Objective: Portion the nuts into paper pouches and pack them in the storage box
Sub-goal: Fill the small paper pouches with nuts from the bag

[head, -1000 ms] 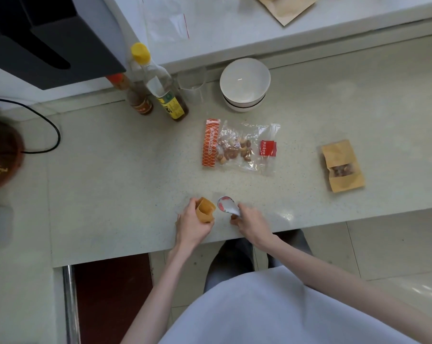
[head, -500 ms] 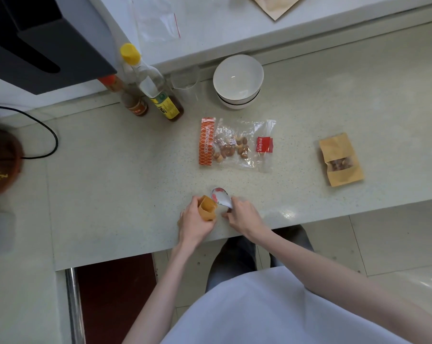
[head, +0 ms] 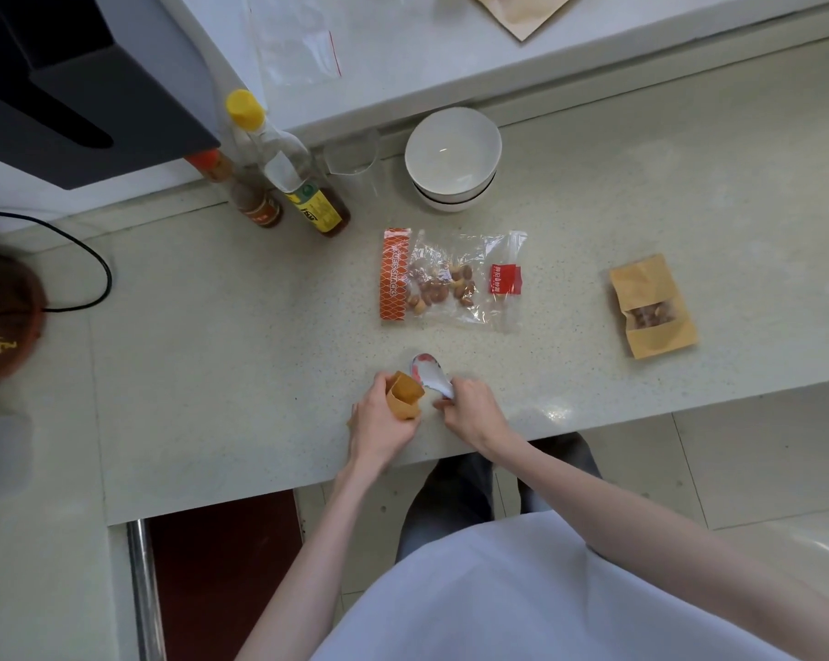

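Nearest, on the worktop: left hand curled round an open paper pouch, mouth up; right hand gripping a spoon, bowl just beside the pouch mouth. Beyond: clear bag of nuts, orange strip with lettering too blurred to read surely. Right: filled windowed pouch. Farthest: stacked white bowls, two labelled bottles.

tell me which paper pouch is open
The pouch the left hand holds, its mouth gaping beside the spoon. The pouch at right lies flat.
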`<action>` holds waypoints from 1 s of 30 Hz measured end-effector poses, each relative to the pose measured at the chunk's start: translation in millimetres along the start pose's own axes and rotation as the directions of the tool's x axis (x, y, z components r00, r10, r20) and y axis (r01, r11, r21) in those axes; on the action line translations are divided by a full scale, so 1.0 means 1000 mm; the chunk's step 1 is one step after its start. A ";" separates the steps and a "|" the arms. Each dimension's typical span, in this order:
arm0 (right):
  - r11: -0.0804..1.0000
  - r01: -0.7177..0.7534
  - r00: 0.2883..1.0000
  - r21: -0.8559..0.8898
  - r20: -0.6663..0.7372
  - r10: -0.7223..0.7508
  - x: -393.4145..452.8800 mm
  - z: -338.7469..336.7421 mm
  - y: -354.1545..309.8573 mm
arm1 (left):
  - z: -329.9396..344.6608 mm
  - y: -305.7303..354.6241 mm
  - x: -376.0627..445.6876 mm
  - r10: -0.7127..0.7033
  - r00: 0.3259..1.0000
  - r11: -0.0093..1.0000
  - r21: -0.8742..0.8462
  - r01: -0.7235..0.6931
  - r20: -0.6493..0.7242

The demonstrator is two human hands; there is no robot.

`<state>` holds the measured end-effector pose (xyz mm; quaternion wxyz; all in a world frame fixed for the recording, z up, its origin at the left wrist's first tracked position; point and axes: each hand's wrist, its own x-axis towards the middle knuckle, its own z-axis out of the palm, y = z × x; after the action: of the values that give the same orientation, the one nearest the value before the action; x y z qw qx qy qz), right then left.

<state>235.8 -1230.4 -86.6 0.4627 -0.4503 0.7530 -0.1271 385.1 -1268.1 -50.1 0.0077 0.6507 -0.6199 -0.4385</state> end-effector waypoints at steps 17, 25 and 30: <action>0.798 -0.084 0.962 0.597 -0.162 0.222 -0.010 -0.070 -0.047 | 0.012 0.050 0.021 0.137 0.990 0.990 -0.033 -0.136 0.020; 0.895 0.008 0.978 0.447 -0.190 0.086 -0.014 -0.115 -0.032 | 0.004 0.063 0.033 0.215 0.977 0.966 -0.148 -0.212 0.003; 0.999 -0.037 0.964 -0.032 -0.265 0.027 -0.003 -0.175 0.014 | -0.024 0.060 0.060 0.108 0.990 0.974 -0.190 -0.124 -0.094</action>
<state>86.5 -1259.7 1.4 0.3519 -0.4255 0.8173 -0.1647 342.4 -1343.3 -35.5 0.1231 0.6270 -0.6100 -0.4686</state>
